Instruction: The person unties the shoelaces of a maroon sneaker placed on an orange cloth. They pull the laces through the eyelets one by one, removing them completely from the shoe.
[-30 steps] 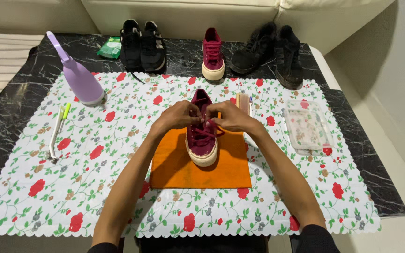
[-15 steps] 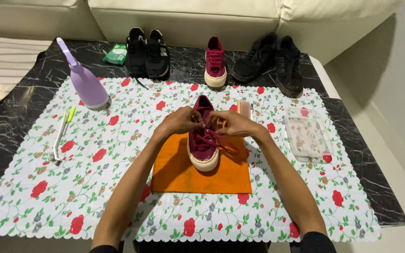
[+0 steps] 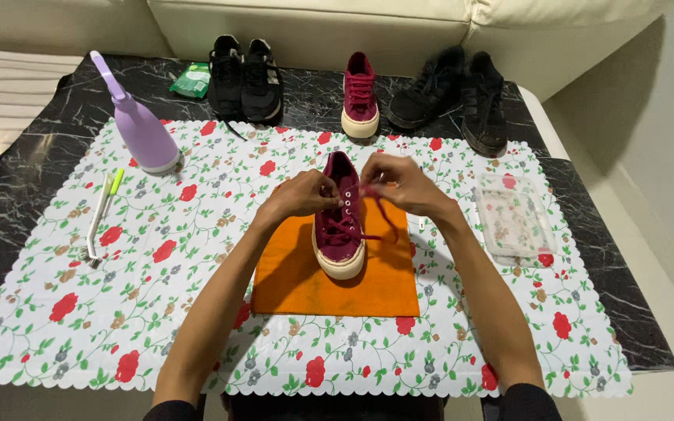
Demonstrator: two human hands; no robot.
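Observation:
A maroon sneaker [image 3: 340, 234] with a cream sole stands on an orange cloth [image 3: 306, 281], toe toward me. My left hand [image 3: 306, 195] rests against the shoe's left side near the eyelets, fingers pinched at the lace. My right hand [image 3: 399, 183] hovers over the shoe's right side and pinches the maroon lace [image 3: 384, 214], which trails down in a loop toward the cloth. Both hands sit at the shoe's opening.
A floral mat [image 3: 79, 312] covers the black marble table [image 3: 9, 195]. A lilac spray bottle [image 3: 140, 129] and a thin brush [image 3: 101, 214] lie left. A clear plastic container [image 3: 512, 218] sits right. At the back: black sneakers [image 3: 245, 74], a second maroon sneaker [image 3: 360, 95], black shoes [image 3: 462, 90], a green packet [image 3: 191, 80].
My hands have drawn slightly apart, and my right hand has pulled the lace out to the right of the shoe. The view has shifted a little.

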